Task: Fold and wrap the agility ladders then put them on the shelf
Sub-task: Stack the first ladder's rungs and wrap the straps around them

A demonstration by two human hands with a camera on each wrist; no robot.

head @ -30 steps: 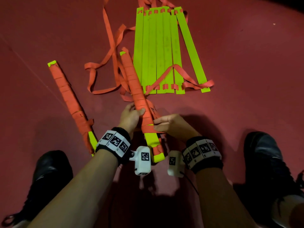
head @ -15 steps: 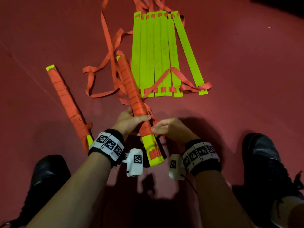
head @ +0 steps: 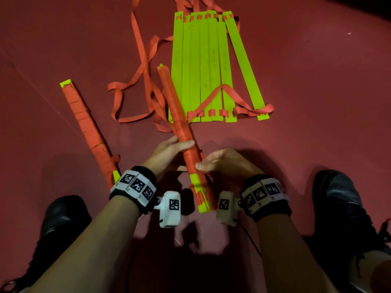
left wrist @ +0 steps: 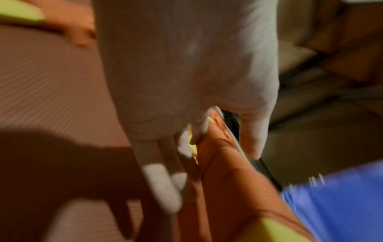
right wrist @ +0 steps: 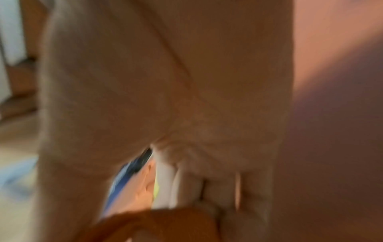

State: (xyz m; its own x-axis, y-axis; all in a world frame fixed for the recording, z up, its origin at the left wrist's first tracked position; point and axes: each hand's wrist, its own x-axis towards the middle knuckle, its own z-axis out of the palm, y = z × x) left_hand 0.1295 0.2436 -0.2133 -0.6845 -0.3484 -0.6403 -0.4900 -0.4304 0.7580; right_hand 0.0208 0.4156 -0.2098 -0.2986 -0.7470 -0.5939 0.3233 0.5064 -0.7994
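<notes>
A dark red floor (head: 317, 144) fills the head view, with a faint pale line crossing it at the left. Black shoes sit at the lower left (head: 61, 225) and lower right (head: 342, 208). In the wrist views, both badly blurred, brown box-like shapes and a blue patch show beyond the hands.

On the floor a finished bundle (head: 88, 132), wrapped in orange strap with green ends showing, lies at the left. Farther off, an unfolded ladder's green rungs (head: 207, 68) lie side by side, its loose orange straps (head: 135, 85) trailing to the left.

The left hand (head: 169, 153) grips the half-wrapped bundle (head: 182, 132) with its thumb over the top; the right hand (head: 224, 163) pinches the strap at the wrapping's lower edge, above the bare green rung ends.

Compared with half a second ago, the bundle stands steeper, its near end raised between the wrists, and the orange wrapping reaches slightly farther down towards the green ends.
</notes>
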